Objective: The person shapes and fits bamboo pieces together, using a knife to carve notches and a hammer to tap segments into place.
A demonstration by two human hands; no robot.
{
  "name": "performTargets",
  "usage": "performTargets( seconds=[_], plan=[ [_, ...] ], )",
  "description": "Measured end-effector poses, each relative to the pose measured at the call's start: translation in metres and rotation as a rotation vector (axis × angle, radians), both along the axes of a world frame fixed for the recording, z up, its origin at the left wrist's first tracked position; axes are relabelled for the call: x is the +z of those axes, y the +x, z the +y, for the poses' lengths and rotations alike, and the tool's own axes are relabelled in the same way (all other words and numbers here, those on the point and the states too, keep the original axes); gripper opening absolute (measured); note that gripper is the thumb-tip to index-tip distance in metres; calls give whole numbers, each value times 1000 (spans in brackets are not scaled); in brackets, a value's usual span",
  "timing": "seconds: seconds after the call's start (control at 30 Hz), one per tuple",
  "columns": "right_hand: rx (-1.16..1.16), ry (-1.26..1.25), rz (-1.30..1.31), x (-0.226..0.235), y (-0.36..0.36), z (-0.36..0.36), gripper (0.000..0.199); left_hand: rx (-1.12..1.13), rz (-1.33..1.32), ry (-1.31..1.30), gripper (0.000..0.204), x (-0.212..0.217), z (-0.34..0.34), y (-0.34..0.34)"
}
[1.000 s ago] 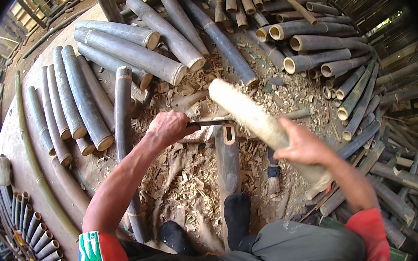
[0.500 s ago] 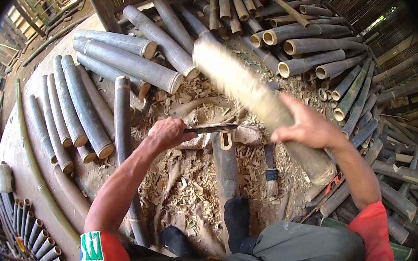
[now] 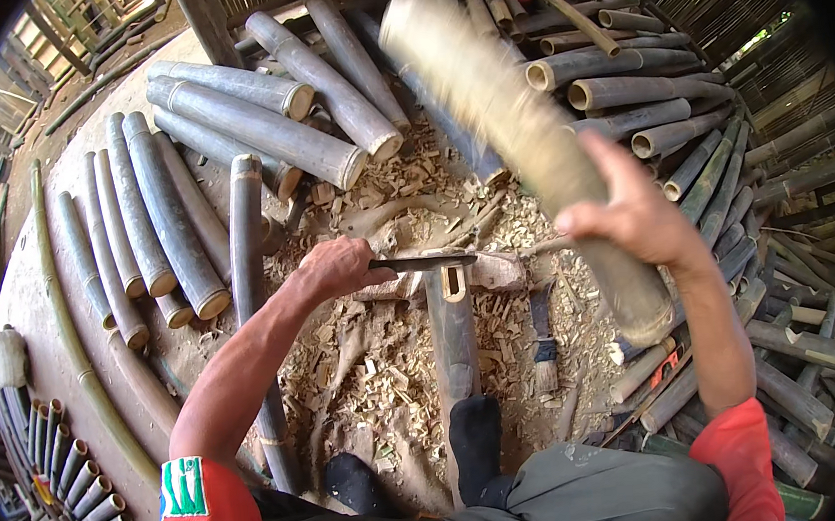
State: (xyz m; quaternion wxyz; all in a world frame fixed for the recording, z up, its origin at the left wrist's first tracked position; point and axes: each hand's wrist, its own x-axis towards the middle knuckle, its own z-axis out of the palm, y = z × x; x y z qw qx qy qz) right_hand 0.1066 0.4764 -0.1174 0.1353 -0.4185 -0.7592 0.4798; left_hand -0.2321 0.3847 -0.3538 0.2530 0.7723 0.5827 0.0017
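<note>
My left hand (image 3: 336, 268) is closed on the handle end of a narrow dark metal blade (image 3: 428, 262). Flat and level, the blade lies across the end of an upright bamboo pole (image 3: 454, 342), just above a rectangular slot cut in it. My right hand (image 3: 623, 202) grips a thick bamboo club (image 3: 536, 138) that is blurred by motion. The club is tilted, its pale, frayed end up and far, its other end near me. It is apart from the blade. My dark-covered foot (image 3: 477, 441) rests against the pole's lower part.
A wooden block (image 3: 494, 271) lies behind the pole's top. Wood chips (image 3: 391, 404) cover the ground. A blade tool with a bound handle (image 3: 544, 349) lies to the right. Cut bamboo lengths (image 3: 161, 205) lie left; more are stacked (image 3: 622, 90) at right. A tall bamboo piece (image 3: 250, 246) stands near my left forearm.
My right hand and the club have risen up and away from the blade. My left hand and the blade stay almost in place on the pole.
</note>
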Motion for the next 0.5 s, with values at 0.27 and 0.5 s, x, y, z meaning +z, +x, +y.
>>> performTargets(
  seconds=[0.27, 0.5],
  plan=[
    [233, -224, -672, -102, 2, -38, 68, -21, -44, -115, 68, -4, 14, 17],
    [31, 128, -186, -87, 1, -27, 83, 1, -138, -305, 69, -16, 14, 6]
  ],
)
